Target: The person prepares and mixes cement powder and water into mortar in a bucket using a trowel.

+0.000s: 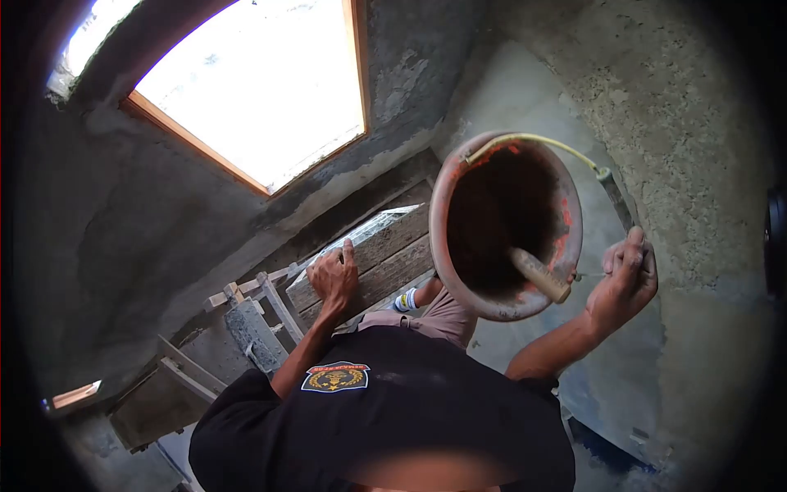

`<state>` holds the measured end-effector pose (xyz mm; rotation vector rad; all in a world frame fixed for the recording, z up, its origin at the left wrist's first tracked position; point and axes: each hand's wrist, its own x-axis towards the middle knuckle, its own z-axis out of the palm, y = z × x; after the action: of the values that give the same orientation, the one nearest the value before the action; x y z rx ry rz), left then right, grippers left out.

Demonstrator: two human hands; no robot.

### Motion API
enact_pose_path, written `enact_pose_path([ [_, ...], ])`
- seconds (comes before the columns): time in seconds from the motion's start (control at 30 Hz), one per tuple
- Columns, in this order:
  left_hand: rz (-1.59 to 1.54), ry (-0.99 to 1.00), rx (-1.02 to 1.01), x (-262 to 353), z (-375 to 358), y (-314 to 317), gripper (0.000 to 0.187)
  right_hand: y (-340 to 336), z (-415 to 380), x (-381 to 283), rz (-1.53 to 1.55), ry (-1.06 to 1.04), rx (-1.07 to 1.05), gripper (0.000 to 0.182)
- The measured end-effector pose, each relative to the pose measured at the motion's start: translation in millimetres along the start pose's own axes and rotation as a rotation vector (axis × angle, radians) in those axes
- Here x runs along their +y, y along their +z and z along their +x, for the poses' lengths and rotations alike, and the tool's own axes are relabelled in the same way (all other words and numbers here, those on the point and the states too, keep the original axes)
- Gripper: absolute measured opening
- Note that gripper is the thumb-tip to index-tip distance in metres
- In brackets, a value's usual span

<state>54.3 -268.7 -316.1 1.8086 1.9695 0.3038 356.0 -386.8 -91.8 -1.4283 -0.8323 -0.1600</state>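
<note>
Right hand (627, 275): fingers closed around the bucket's handle (616, 201), near its dark grip; no gap seen between my fingertips and it. Left hand (334, 279): fingers curled at the upper edge of the boards (392, 264), towards their left end. Cannot tell whether they clasp the wood or only rest on it.

Bucket (440, 234): held out in front of me on my right side, tilted, mouth facing up at my head. In this view it covers the right end of the boards; cannot tell if it touches them. Rim grey and crusted, with orange-red patches inside. Handle is a yellowish wire arching from the far side of the rim to my right hand. A round wooden stick (541, 276) leans out over the rim on the side nearest my body; its lower end is lost in the dark interior. Contents too dark to tell.

Surroundings: wooden frame (280, 307) just beyond the boards' left end; bright window (262, 90) with wooden edging above them; rough grey wall (705, 139) to the right.
</note>
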Motion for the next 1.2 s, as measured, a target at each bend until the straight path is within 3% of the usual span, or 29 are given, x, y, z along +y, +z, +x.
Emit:
enact_pose_path([
  [0.27, 0.011, 0.000, 0.025, -0.5, 1.2, 4.5, 0.053, -63.6, -19.5, -0.5, -0.100, 0.013, -0.005, 0.043],
  [0.57, 0.014, 0.003, 0.052, 2.4, -0.3, 1.0, 0.052, -100.2, -39.1, 9.8, -0.061, 0.185, 0.036, 0.039],
  [0.67, 0.040, 0.041, 0.087, -2.5, 0.1, 5.6, 0.051, -102.9, -47.4, 24.5, -0.023, 0.328, -0.051, 0.038],
  [0.8, 0.042, 0.097, 0.151, -4.1, -3.1, 7.3, 0.050, -93.6, -57.0, 57.3, -0.124, 0.552, 0.018, 0.041],
  [1.07, 0.045, 0.119, 0.165, -7.1, -2.7, 5.7, 0.053, -98.4, -62.6, 117.7, -0.038, 0.724, -0.240, 0.041],
  [1.2, 0.093, 0.069, 0.138, -4.2, -3.8, 3.2, 0.051, -81.1, -64.3, 131.7, -0.022, 0.868, -0.265, 0.039],
])
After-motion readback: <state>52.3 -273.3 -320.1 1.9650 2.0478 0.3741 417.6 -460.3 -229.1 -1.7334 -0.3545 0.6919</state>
